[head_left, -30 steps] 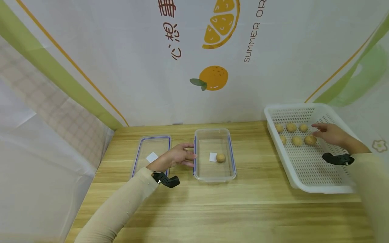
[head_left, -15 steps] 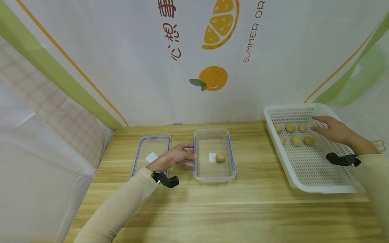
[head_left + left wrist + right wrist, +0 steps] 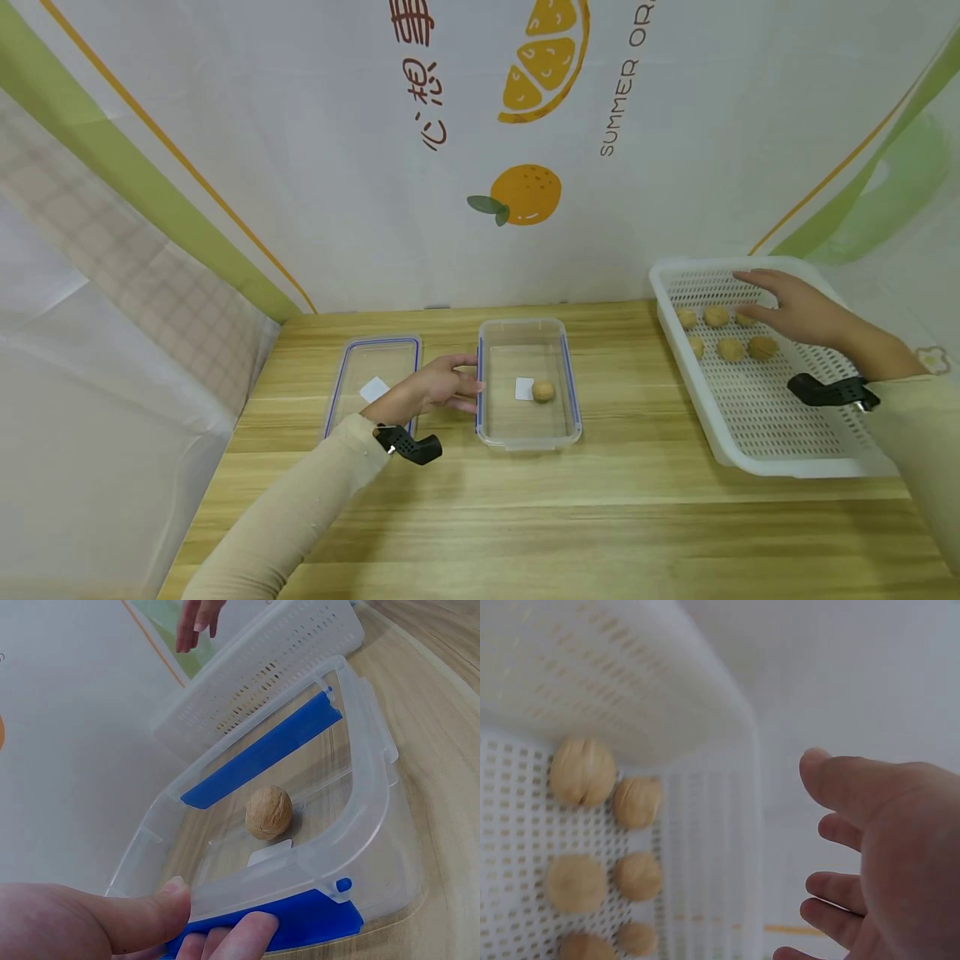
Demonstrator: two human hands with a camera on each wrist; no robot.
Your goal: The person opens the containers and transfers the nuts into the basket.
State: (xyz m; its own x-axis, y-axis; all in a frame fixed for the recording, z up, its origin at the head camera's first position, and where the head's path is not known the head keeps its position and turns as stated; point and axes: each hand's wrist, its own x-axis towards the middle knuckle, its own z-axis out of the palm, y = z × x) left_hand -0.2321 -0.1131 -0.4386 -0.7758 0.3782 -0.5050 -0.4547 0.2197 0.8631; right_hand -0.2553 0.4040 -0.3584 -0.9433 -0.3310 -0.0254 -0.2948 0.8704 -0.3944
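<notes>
My left hand (image 3: 442, 383) is at the left side of a clear plastic food container (image 3: 528, 429), its thumb (image 3: 161, 911) at the rim and its fingers bent against the blue side clip (image 3: 304, 921). Inside the container lies one walnut (image 3: 268, 813), beside a small white square (image 3: 524, 388). My right hand (image 3: 806, 312) hovers over the far part of a white perforated basket (image 3: 795, 421), thumb and fingers apart, holding nothing. Several walnuts (image 3: 583, 772) sit on the basket floor, and in the head view the right hand partly covers one of them.
A clear lid with a blue seal (image 3: 360, 343) lies left of the container, partly under the left wrist, with a white square (image 3: 374, 388) on it. The wooden table (image 3: 570, 533) meets a printed cloth (image 3: 337, 192) behind.
My right hand shifts right a little at first, then moves left and away from me over the back row of walnuts. The left hand and the container stay in place.
</notes>
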